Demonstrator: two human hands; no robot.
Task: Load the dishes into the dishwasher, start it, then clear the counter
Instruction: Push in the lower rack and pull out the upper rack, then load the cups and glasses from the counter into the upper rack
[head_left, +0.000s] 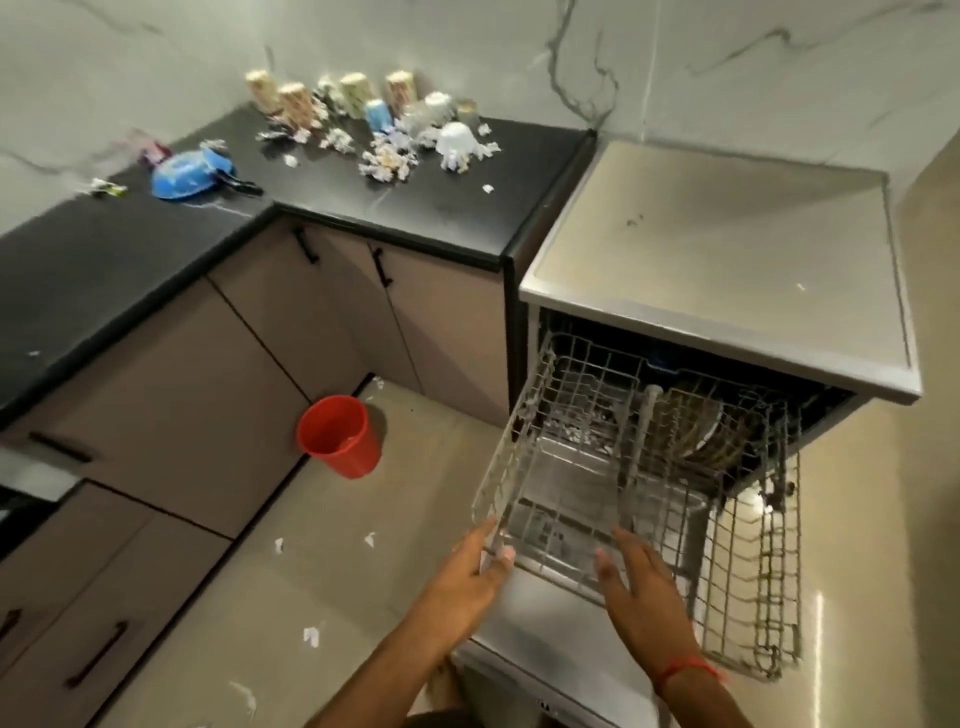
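Both hands are at the upper rack (597, 452), which is drawn out of the dishwasher (717, 249) over the dropped door (561, 618). The left hand (467, 566) grips the rack's front left corner, thumb curled over the wire. The right hand (644, 587) hovers at the front edge with fingers straight and spread, holding nothing. Plates (696, 426) stand in the lower rack (753, 571), underneath and out to the right. On the black counter (130, 260), cups (358, 96) wait upside down among paper scraps (a blue bowl (187, 174) sits near the corner), and a red bucket (340, 434) stands on the floor
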